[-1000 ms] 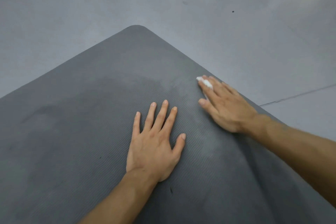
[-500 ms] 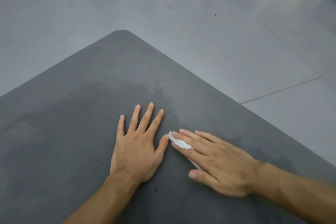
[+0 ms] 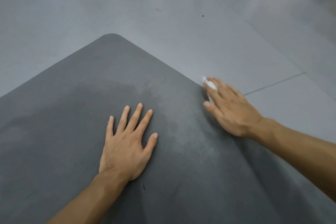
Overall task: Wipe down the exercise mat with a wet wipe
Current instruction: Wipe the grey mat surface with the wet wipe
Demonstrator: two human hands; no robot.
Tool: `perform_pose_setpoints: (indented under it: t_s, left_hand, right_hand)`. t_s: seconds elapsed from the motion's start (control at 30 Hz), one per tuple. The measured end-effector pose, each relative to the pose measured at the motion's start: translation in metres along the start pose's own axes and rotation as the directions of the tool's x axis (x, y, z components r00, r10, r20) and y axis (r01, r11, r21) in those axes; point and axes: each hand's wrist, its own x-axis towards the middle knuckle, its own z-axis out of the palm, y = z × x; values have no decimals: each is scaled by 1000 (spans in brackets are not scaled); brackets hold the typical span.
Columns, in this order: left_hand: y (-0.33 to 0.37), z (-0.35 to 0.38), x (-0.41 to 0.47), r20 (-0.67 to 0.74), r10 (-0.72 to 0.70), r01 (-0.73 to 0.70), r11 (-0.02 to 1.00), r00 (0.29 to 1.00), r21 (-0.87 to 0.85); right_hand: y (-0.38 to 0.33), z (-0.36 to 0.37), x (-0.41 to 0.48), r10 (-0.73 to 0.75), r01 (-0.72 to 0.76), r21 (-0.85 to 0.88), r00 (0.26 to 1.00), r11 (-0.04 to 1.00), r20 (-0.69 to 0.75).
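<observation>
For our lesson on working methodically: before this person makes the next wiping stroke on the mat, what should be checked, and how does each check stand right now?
1. Wet wipe under the right hand: ok, its white edge shows beneath the fingertips.
2. Left hand steadying the mat: ok, it lies flat with fingers spread.
3. Wipe fully on the mat: not ok, it sits at the right edge, partly over the floor.
4. Far corner wiped: not ok, the darker damp patch stops short of it.
5. Mat lying flat: not ok, a ridge runs beside the right hand.
6. Wipe still moist: cannot tell.
</observation>
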Motion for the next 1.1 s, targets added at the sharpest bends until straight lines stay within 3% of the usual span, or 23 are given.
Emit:
perform_pose_setpoints:
  t_s: [0.13, 0.23, 0.3, 0.4, 0.47, 0.53, 0.6, 0.67, 0.77, 0.83, 0.93, 1.03, 1.1]
  left_hand:
    - [1, -5, -1, 23, 69, -69, 998, 997, 1]
    - [1, -9, -3, 59, 205, -205, 979, 977, -5]
    - [0, -10, -4, 70, 265, -265, 964, 962, -3]
    - [-2, -12, -3, 87, 282, -283, 959, 956, -1]
    - [-2, -13, -2, 90, 265, -266, 964, 960, 2]
    - [-1, -13, -1, 96, 256, -258, 966, 962, 6]
    - [-2, -12, -1, 95, 248, -249, 968, 964, 1]
    - [-1, -12, -2, 103, 240, -242, 970, 965, 6]
    - [3, -12, -2, 119, 225, -226, 974, 967, -6]
    - [6, -10, -5, 130, 198, -197, 980, 972, -14]
    - [18, -3, -14, 105, 135, -134, 991, 985, -14]
    - [32, 0, -24, 90, 106, -103, 994, 990, -37]
    - [46, 0, -33, 76, 138, -135, 990, 988, -38]
  right_hand:
    - [-46, 23, -64, -325, 326, 1, 942, 945, 86]
    - [-59, 42, -86, -410, 412, 7, 905, 911, 114]
    - [-51, 40, -77, -348, 348, 20, 933, 937, 89]
    - [-15, 27, -54, -58, 57, 20, 997, 998, 41]
    - [14, 16, -47, 150, -151, 10, 988, 989, 47]
    - [26, 8, -53, 238, -238, 9, 971, 971, 28]
    - [19, 3, -72, 152, -152, 11, 988, 988, -2]
    - [-1, 6, -102, -34, 33, 33, 999, 999, 4]
    - [-33, 26, -154, -295, 295, 5, 953, 955, 64]
    - [-40, 41, -174, -354, 359, -35, 929, 933, 103]
    - [-26, 43, -170, -250, 254, -23, 962, 967, 108]
    - [9, 33, -150, 5, -1, -46, 996, 999, 84]
    - [35, 23, -143, 210, -206, -58, 975, 977, 79]
